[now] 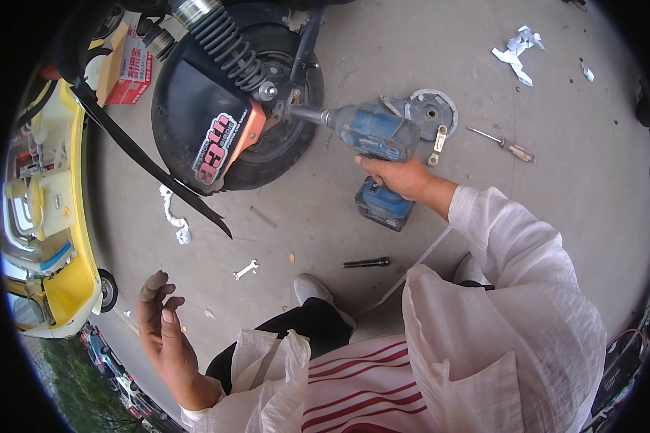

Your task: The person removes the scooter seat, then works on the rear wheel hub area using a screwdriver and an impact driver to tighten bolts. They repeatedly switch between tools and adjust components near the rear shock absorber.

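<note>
My right hand (403, 177) is wrapped round the handle of a blue cordless impact wrench (375, 133). Its long socket (307, 114) points left and meets the hub area of a scooter's rear wheel (282, 155); whether it sits on a nut I cannot make out. Over that wheel are a black cover with a sticker (188, 108) and a coil-spring shock absorber (227, 43). My left hand (167, 332) hangs in the air at lower left, soiled fingers loosely curled and apart, holding nothing.
Right of the wrench lie a round metal brake plate (430, 108) with a lever and a screwdriver (504, 143). A small spanner (246, 269) and a dark bolt-like rod (367, 263) rest near my shoes. A yellow vehicle (50, 216), a red carton (131, 68) and crumpled paper (518, 54) are around.
</note>
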`<action>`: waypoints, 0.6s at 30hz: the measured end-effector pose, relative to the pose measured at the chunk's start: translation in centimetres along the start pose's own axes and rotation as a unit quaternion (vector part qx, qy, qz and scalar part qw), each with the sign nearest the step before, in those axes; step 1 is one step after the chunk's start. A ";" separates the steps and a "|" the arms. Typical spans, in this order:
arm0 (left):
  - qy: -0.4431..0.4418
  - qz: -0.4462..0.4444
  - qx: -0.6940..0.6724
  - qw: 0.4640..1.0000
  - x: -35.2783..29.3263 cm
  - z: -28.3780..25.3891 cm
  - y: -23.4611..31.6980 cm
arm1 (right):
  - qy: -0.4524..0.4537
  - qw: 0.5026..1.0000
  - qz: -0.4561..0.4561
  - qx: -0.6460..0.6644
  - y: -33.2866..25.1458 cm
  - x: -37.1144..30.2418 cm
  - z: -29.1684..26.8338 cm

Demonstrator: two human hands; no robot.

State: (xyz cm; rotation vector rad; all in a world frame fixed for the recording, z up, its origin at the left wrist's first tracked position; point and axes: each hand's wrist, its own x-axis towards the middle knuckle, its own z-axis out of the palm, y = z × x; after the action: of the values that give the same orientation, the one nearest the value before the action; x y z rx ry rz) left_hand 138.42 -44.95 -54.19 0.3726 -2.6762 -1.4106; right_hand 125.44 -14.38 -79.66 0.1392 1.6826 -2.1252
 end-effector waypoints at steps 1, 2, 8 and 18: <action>0.006 -0.003 -0.003 1.000 0.0 0.1 0.2 | 0.005 1.000 -0.008 -0.003 -0.1 0.0 0.0; 0.003 -0.002 0.001 1.000 -0.1 0.0 0.2 | 0.001 0.999 -0.033 -0.022 -0.1 0.0 -0.1; -0.019 0.003 0.005 1.000 0.4 0.7 0.7 | -0.044 0.998 0.043 0.010 -0.1 0.2 -0.7; -0.057 0.003 0.004 0.998 1.1 2.7 2.3 | -0.022 0.986 -0.042 -0.161 -2.1 -4.1 -5.0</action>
State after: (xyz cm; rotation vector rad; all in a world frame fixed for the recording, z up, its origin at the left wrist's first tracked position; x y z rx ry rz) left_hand 136.48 -41.85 -53.84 0.2915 -2.7709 -1.4622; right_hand 127.46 -8.21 -77.71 -0.0757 2.0073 -1.8658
